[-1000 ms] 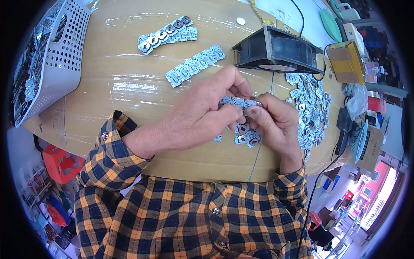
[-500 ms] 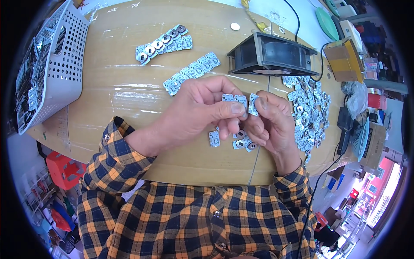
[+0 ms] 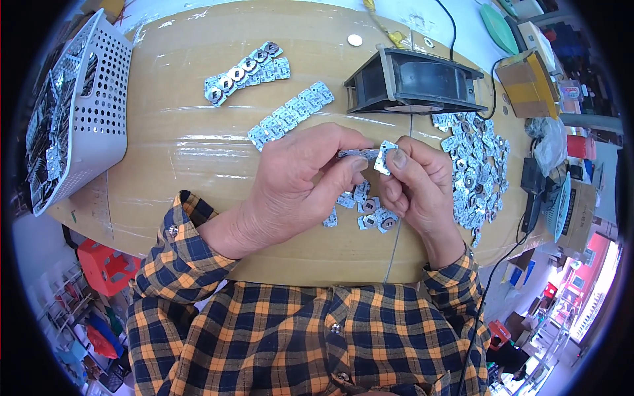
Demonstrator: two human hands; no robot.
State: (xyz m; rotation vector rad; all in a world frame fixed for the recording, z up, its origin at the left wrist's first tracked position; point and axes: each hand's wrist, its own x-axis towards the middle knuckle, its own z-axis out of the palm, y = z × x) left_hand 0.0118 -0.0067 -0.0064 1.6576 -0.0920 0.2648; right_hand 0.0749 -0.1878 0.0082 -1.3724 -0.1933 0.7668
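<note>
Grip: left hand (image 3: 290, 175) holding strip (image 3: 350, 153), right hand (image 3: 424, 183) pinching board (image 3: 384, 158). Step: separation, seemingly; next move calls for steady fingers.

A black fan (image 3: 429, 80) sits beyond the right hand (image 3: 424, 181). Well left of the left hand (image 3: 294, 168) is a red stool (image 3: 94, 264).

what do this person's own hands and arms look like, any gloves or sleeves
The left hand and right hand are bare: no glove, ring or watch shows. The left sleeve and right sleeve are checked in dark blue and orange. The left cuff gapes and bears a shiny round button.
</note>
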